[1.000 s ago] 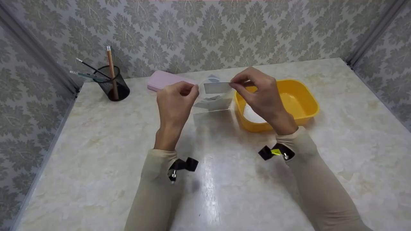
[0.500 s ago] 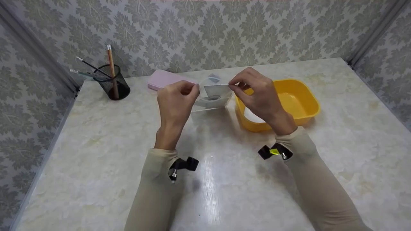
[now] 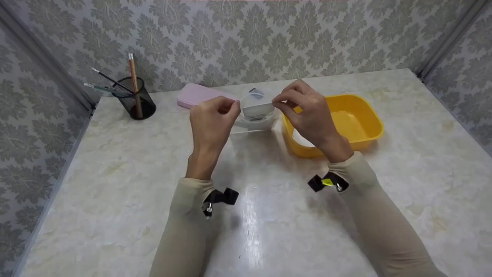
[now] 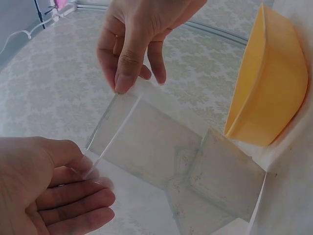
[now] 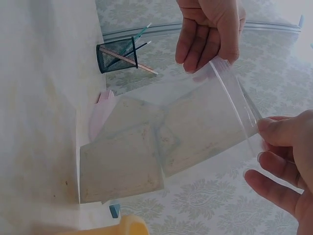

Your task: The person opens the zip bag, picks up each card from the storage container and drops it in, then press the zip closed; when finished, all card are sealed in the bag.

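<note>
At the frame's centre, above the tabletop (image 3: 115,161), the left hand (image 3: 212,123) and right hand (image 3: 309,113) pinch opposite corners of a clear zip bag (image 3: 256,115) holding flat cards, its mouth seemingly not yet sealed.

Left hand (image 3: 213,117) and right hand (image 3: 307,111) each pinch one end of a clear plastic zip bag (image 3: 256,113), held above the marble-pattern desk (image 3: 115,173). Yellow plastic tub (image 3: 357,119) right of it. Pink flat case (image 3: 196,96) near far edge, black mesh pencil cup (image 3: 136,98) at far-left corner.
</note>
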Motion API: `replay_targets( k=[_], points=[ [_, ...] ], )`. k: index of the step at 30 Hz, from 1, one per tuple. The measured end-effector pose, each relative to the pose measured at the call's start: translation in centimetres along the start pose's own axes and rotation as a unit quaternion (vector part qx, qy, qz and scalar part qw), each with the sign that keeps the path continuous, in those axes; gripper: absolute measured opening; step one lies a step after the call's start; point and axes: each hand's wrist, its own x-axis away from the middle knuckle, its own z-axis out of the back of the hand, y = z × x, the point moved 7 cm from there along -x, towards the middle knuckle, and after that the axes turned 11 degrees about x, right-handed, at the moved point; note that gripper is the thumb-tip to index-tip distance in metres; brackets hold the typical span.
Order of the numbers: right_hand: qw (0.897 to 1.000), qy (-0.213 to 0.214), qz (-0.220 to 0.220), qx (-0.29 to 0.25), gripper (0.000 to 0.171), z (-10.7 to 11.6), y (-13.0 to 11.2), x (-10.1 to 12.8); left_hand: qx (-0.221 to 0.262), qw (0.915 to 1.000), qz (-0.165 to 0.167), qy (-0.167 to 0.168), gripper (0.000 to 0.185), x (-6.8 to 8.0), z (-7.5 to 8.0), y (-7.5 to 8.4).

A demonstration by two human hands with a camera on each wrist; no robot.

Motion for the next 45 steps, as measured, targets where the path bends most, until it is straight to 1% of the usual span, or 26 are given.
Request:
replay_targets(
  k=[3, 10, 13, 17, 23, 26, 30, 34, 38, 41, 45],
  points=[
    [1.000, -0.003, -0.006, 0.006, 0.007, -0.1, 0.0, 0.0, 0.001, 1.0000, -0.004, -0.002, 0.016, 0.0, -0.1, 0.1],
    [0.998, -0.050, -0.033, 0.030, 0.009, -0.1, 0.5, 0.0, -0.001, 1.0000, 0.004, -0.005, 0.016, 0.0, -0.1, 0.1],
    [0.997, -0.058, -0.036, 0.026, 0.011, 0.1, 0.6, -0.1, 0.000, 1.0000, 0.005, -0.005, 0.016, 0.1, -0.1, 0.1],
    [0.997, -0.056, -0.047, 0.009, 0.014, 0.9, 1.0, -0.2, 0.002, 1.0000, 0.000, -0.002, 0.015, 0.1, 0.0, 0.1],
    [0.995, -0.050, -0.092, 0.000, 0.019, 2.3, 2.6, -0.2, 0.002, 1.0000, -0.003, -0.004, 0.016, 0.0, -0.1, 0.0],
    [0.990, -0.060, -0.125, 0.000, 0.020, 2.8, 3.9, 0.0, 0.001, 1.0000, 0.001, -0.006, 0.016, 0.0, -0.2, 0.0],
    [0.980, -0.098, -0.173, 0.003, 0.020, 2.6, 5.9, 0.6, 0.000, 1.0000, -0.006, -0.005, 0.015, 0.1, -0.1, 0.0],
    [0.966, -0.159, -0.205, -0.002, 0.019, 1.6, 7.8, 1.7, -0.002, 0.9999, -0.015, -0.004, 0.016, 0.1, -0.1, -0.1],
    [0.945, -0.220, -0.242, -0.021, 0.019, 0.0, 9.5, 3.0, -0.001, 0.9999, -0.016, -0.004, 0.016, 0.1, -0.1, -0.1],
    [0.928, -0.257, -0.268, -0.023, 0.019, -1.1, 10.6, 4.0, 0.000, 0.9999, -0.015, -0.004, 0.016, 0.1, -0.1, -0.1],
    [0.909, -0.304, -0.284, -0.016, 0.024, -2.4, 11.8, 5.3, 0.000, 0.9999, -0.016, -0.005, 0.016, 0.1, -0.2, -0.1]
  ],
)
